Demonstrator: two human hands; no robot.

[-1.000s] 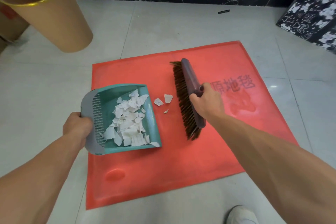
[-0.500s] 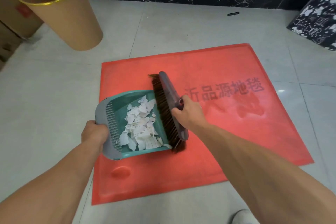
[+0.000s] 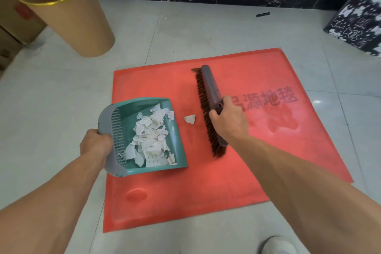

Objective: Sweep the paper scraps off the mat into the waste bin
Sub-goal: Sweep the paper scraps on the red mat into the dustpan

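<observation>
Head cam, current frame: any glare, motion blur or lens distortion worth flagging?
Head view: soft, even light with only faint shadows; one small glare spot on the floor tile right of the mat; wide-angle distortion makes the waste bin lean outward; the brush bristles smear slightly at their near end; paper scraps in the dustpan are sharp.

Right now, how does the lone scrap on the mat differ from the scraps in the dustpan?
The lone white paper scrap lies alone on the red mat, between teal plastic dustpan and brown-bristled brush; the heaped scraps sit inside that dustpan. The lone scrap looks blank; several heaped scraps show ruled lines. Both are torn white paper.
</observation>
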